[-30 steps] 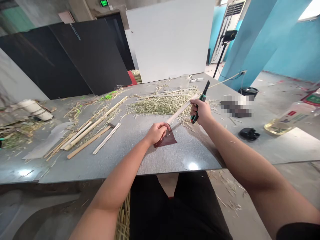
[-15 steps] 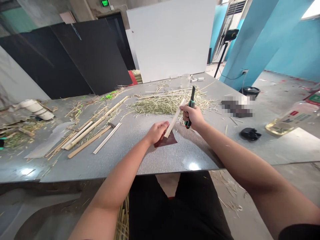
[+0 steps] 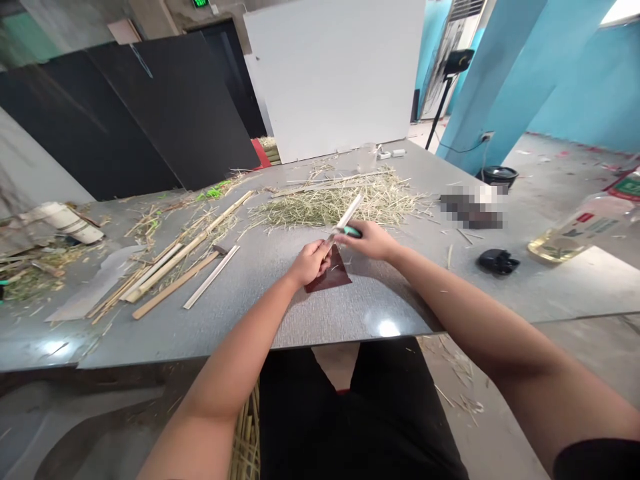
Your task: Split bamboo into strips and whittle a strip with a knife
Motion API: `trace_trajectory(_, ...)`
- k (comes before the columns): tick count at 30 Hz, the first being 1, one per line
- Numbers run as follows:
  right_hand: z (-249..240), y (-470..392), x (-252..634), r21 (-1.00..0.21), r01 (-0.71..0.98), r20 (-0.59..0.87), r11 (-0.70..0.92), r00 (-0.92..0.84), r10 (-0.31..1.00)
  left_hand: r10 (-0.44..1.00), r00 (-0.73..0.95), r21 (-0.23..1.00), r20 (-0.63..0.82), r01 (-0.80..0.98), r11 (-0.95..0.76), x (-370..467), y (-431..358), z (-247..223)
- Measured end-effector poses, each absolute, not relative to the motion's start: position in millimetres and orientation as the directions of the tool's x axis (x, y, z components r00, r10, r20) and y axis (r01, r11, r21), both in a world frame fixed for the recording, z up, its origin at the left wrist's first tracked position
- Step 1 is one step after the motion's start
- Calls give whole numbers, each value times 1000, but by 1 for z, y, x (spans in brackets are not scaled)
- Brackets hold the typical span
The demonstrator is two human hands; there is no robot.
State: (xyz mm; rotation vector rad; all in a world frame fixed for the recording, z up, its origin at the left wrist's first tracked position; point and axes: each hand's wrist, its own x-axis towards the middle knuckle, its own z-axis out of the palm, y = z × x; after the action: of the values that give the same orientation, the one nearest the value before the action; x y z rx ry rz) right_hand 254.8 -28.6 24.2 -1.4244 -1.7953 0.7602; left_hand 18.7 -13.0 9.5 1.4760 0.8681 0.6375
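The bamboo strip [image 3: 346, 217] slants toward one o'clock above the dark red sheet [image 3: 330, 277] at table [image 3: 350, 313] centre. The left hand [image 3: 311, 261] pinches its lower end; the right hand [image 3: 367, 241] grips a green-handled knife [image 3: 350, 231] against it. Shavings [image 3: 325, 208] lie at twelve. Shaving well likely calls for a shallow blade angle and strokes away from the fingers.

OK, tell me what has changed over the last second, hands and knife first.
The right hand brought the green-handled knife back from the strip's far end to just beside the left hand, and laid it low along the bamboo strip. The left hand kept its grip on the strip's near end over the dark red sheet. The shavings pile and loose strips lie as before.
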Motion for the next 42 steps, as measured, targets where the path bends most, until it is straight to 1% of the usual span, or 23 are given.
trace_trajectory(1,23,-31,250,-722,645,165,251,-192,968,814,568,991,-120,116,65,19,-13,11)
trace_trajectory(3,20,-34,242,-621,732,157,280,-234,959,801,584,991,-132,81,105,19,-13,13)
trace_trajectory(6,20,-36,234,-552,794,175,256,-190,966,794,591,989,-141,51,138,18,-14,15)
trace_trajectory(8,21,-36,235,-501,833,212,233,-142,967,790,595,986,-144,20,165,18,-15,18)
trace_trajectory(10,23,-37,237,-470,857,253,210,-98,963,766,625,976,-151,-30,216,18,-18,21)
trace_trajectory(13,25,-38,241,-460,865,301,201,-61,952,716,679,952,-164,-82,295,19,-24,26)
trace_trajectory(15,26,-39,240,-455,860,327,229,-79,942,709,687,949,-160,-92,303,20,-27,28)
trace_trajectory(18,25,-40,236,-438,860,345,261,-108,932,730,667,959,-150,-82,272,22,-30,29)
trace_trajectory(21,27,-37,239,-463,861,343,209,-43,938,733,666,970,-140,-55,236,23,-31,29)
trace_trajectory(26,34,-23,272,-600,798,324,50,186,927,690,711,978,-131,-19,205,23,-33,29)
trace_trajectory(30,32,-14,292,-655,754,317,-48,332,889,724,682,986,-104,-27,167,21,-30,28)
trace_trajectory(34,23,-10,289,-709,706,355,2,354,866,788,611,983,-78,-82,161,19,-24,27)
trace_trajectory(37,16,-8,283,-755,655,306,7,344,888,788,614,988,-48,-87,128,18,-22,26)
trace_trajectory(42,15,-7,280,-757,652,246,-37,337,909,793,609,994,-19,-71,79,19,-21,25)
